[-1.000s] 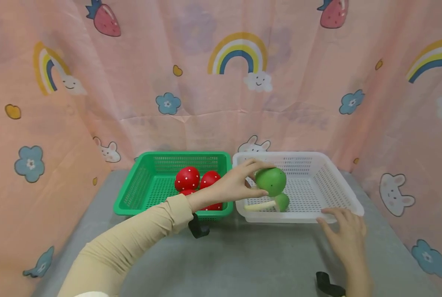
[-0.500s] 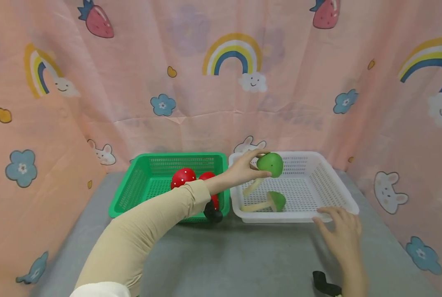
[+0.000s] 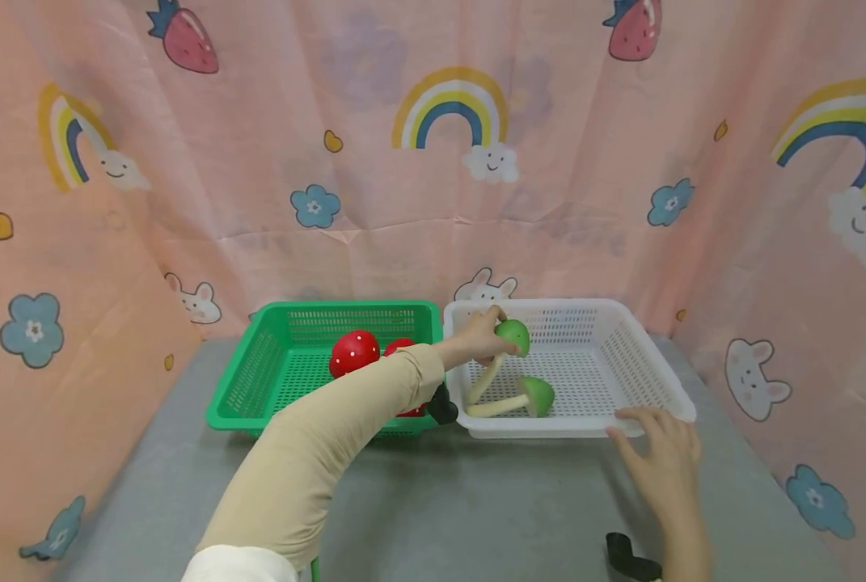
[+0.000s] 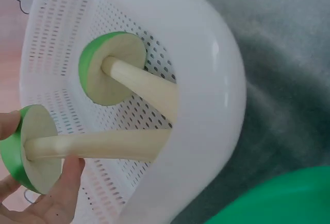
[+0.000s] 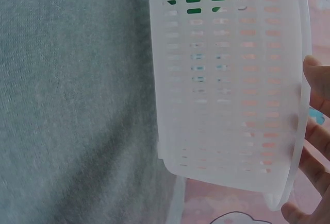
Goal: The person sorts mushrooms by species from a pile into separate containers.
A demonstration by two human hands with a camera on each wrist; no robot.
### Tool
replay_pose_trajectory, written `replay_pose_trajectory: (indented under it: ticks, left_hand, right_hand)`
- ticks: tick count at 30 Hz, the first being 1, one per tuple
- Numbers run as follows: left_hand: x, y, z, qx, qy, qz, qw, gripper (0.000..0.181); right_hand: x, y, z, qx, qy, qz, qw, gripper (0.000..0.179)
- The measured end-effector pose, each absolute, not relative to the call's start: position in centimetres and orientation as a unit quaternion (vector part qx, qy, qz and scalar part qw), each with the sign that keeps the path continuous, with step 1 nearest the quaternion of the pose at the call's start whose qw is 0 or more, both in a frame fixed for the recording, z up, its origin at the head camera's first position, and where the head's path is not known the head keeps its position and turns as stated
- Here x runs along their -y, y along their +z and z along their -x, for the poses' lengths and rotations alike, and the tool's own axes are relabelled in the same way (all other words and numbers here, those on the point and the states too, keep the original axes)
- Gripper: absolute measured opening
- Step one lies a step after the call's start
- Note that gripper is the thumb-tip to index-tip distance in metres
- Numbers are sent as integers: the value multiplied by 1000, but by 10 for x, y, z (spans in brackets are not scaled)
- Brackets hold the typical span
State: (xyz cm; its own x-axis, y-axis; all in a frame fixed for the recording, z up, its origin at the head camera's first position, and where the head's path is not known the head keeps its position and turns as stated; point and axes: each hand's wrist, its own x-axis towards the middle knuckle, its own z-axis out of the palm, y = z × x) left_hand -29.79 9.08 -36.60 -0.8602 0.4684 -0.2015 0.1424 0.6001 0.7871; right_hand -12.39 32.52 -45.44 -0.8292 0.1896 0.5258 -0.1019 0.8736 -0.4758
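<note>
My left hand (image 3: pixel 479 338) holds a toy mushroom with a green cap (image 3: pixel 514 335) over the left part of the white basket (image 3: pixel 644 356). Fingers curl round the cap, and in the left wrist view the thumb (image 4: pixel 69 177) lies at the pale stem (image 4: pixel 103 144). A second green mushroom (image 3: pixel 540 396) lies on its side in that basket, its stem beside the held one. Whether the held stem touches the basket floor cannot be told. My right hand (image 3: pixel 661 461) grips the basket's front right rim, with the thumb (image 5: pixel 314 72) outside and fingers over the edge.
A green basket (image 3: pixel 258 380) stands left of the white one, with several red white-dotted mushrooms (image 3: pixel 355 353) partly hidden behind my left sleeve. Both baskets sit on a grey table (image 3: pixel 491 501). A pink patterned curtain (image 3: pixel 374 250) rises behind them.
My left hand has lifted, then lowered the green mushroom into the white basket's left side, uncovering the other green mushroom. The right hand stays at the rim.
</note>
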Motion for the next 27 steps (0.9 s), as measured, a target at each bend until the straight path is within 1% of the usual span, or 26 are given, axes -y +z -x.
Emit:
replay_pose_trajectory:
  ticks: [6,13,17,20,24,27]
  left_hand:
    - [-96,-372,297,-884,394,-165,188,56]
    - [-99,-378,296,-916,314,-198,155,53]
    - [-99,-383,296,-923,293,-209,139,51]
    - [-99,-386,294,-924,288,-211,137,55]
    - [-100,-388,293,-930,275,-199,138,66]
    - [-100,-389,293,-937,260,-191,132,63]
  right_hand:
    - [-324,-453,122,924,252,27,285,24]
    - [-325,-453,122,925,252,27,283,24]
    - [-325,-453,122,925,253,29,281,25]
    - [-325,-452,122,927,251,33,278,25]
    - [-325,-452,122,928,248,35,276,25]
    - [-325,-452,122,928,246,36,278,25]
